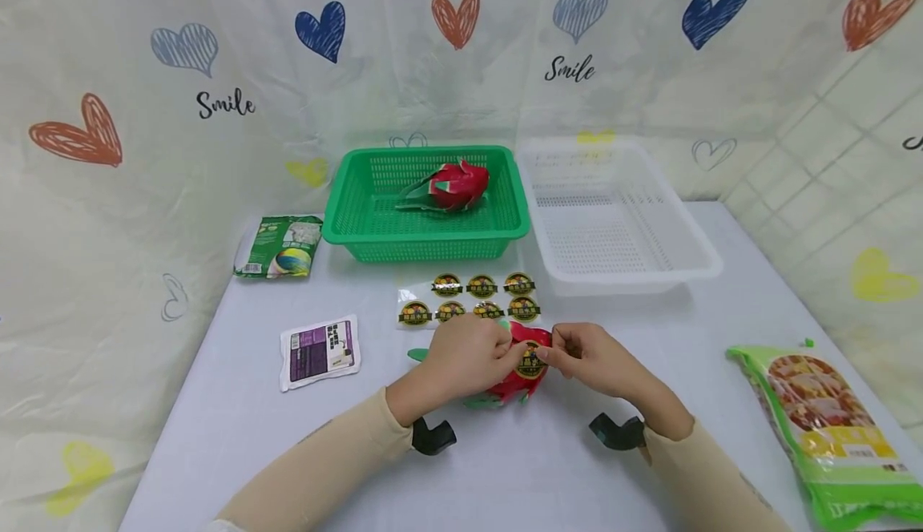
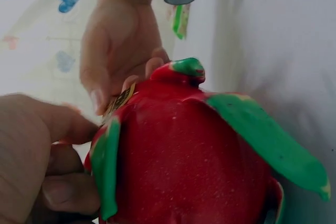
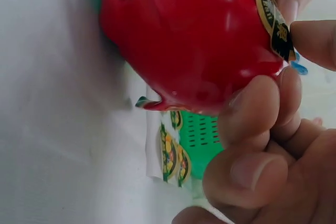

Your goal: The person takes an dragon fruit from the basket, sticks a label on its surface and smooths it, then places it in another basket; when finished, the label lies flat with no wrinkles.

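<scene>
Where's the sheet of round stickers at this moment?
In the head view, the sticker sheet lies near mid-table, between the green basket behind it and the left hand in front.

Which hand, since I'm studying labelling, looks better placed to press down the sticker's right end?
Probably the right hand: its thumb is at that end of the sticker; the left hand is opposite.
</scene>
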The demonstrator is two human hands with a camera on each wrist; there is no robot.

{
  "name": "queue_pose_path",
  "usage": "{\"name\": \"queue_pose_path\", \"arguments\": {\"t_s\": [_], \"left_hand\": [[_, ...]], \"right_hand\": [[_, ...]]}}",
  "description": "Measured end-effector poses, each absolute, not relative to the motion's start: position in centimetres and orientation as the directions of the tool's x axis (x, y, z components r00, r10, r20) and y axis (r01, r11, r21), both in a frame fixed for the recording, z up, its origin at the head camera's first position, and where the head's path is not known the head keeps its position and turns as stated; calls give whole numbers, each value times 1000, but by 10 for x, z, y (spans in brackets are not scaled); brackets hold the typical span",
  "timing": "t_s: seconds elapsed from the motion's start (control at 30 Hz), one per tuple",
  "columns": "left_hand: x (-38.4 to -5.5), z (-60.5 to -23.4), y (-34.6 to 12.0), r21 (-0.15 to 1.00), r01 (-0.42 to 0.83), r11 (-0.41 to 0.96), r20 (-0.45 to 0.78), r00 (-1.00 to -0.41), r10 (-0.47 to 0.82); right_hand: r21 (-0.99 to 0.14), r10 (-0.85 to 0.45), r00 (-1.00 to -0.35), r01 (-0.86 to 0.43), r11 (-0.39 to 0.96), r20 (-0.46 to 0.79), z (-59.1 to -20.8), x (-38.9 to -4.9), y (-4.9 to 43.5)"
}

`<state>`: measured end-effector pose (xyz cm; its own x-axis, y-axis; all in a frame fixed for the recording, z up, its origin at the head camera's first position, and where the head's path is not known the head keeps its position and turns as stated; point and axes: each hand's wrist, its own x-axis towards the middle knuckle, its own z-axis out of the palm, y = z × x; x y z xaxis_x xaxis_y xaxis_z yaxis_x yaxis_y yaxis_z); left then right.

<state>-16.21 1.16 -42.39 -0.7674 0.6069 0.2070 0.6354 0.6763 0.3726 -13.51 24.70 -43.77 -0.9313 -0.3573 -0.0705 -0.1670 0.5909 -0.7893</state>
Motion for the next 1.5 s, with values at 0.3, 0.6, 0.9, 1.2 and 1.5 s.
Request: {"name": "queue_pose_path", "arguments": {"t_s": [0.3,0.6,0.9,1.2,1.5], "left_hand": [[-160,-425,4,427,651,627,123,-729,673],[-164,-420,5,434,668,604,125,-709,694],[-184,-403,1,589,621,517,22,-652,758],[-212,-387,-1,719,504,479,-12,-680,734],[-235,-396,6,698,480,532,-42,-714,699]], "right_hand": [[-805,-380,-923,-179,566,-61,-449,-126,250],[-785,-394,-919,-234,574,-14,-447,-126,253],[-667,-323,-926,-366,649,193,-439,-125,244],[-596,-376,-909,-405,693,181,-444,-122,223],[-573,-356,-913,-402,714,197,-442,-121,201]]}}
